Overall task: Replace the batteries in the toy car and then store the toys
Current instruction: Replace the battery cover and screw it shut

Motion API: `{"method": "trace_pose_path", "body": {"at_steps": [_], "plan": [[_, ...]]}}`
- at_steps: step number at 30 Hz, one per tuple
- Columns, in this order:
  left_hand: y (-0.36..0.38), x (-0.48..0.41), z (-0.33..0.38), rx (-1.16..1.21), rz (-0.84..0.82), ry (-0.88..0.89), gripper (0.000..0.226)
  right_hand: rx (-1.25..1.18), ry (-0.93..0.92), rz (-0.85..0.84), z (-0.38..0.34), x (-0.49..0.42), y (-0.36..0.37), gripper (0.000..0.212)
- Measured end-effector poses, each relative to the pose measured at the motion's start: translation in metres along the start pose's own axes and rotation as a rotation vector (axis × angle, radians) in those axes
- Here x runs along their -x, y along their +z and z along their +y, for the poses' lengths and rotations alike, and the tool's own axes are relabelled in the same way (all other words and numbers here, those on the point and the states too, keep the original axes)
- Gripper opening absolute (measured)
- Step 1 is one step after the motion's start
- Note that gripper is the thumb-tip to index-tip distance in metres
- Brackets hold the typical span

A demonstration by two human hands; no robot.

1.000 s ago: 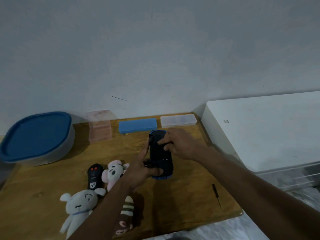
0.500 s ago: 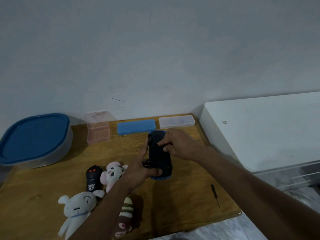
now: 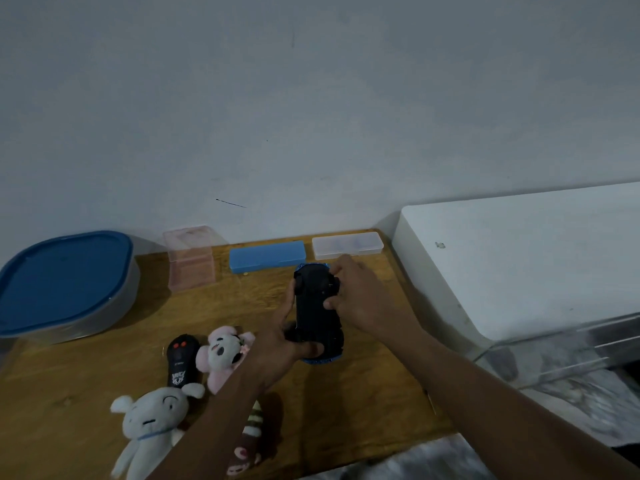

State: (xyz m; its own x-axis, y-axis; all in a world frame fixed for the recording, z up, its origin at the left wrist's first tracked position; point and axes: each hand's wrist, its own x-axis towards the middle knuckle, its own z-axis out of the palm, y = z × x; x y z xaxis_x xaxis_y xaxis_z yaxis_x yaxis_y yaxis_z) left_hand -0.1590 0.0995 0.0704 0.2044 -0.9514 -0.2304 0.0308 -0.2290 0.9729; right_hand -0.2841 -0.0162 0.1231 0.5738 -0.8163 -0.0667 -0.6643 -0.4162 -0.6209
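The toy car (image 3: 316,310), blue with its black underside turned up, is held above the wooden table (image 3: 363,403). My left hand (image 3: 277,344) grips its near end, thumb across the underside. At the far end, my right hand (image 3: 356,296) curls its fingers round the car's right side. A black remote control (image 3: 180,362) lies to the left beside a pink plush toy (image 3: 223,355), a white plush toy (image 3: 152,420) and a brown striped plush toy (image 3: 247,448) partly hidden under my left forearm.
A large container with a blue lid (image 3: 62,285) stands at the left. Along the wall sit a pink clear box (image 3: 190,261), a blue case (image 3: 267,256) and a clear case (image 3: 347,244). A small screwdriver (image 3: 431,403) lies by my right forearm. A white cabinet (image 3: 519,265) borders the right.
My right hand's fingers have shifted from the top of the car's far end to its right side. The car and my left hand have hardly moved.
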Motion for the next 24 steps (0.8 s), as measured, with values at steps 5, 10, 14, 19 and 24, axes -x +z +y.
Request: {"method": "trace_pose_path", "body": {"at_steps": [5,10,14,19,24], "plan": [[0.005,-0.001,-0.005,0.107,-0.066,-0.016,0.105,-0.193,0.213,-0.041,0.01,0.002,0.002,0.05],[0.016,-0.009,-0.008,0.298,-0.044,-0.104,0.071,-0.226,0.272,0.02,0.021,0.007,0.002,0.045],[0.023,-0.011,-0.012,0.214,-0.053,-0.094,0.07,-0.225,0.302,0.091,0.029,0.014,0.002,0.035],[0.034,-0.01,-0.014,0.113,-0.042,-0.072,0.067,-0.249,0.389,0.068,0.038,0.017,-0.001,0.038],[0.049,-0.009,-0.021,0.108,-0.061,-0.114,0.06,-0.336,0.455,-0.005,0.061,0.023,-0.001,0.038]]}}
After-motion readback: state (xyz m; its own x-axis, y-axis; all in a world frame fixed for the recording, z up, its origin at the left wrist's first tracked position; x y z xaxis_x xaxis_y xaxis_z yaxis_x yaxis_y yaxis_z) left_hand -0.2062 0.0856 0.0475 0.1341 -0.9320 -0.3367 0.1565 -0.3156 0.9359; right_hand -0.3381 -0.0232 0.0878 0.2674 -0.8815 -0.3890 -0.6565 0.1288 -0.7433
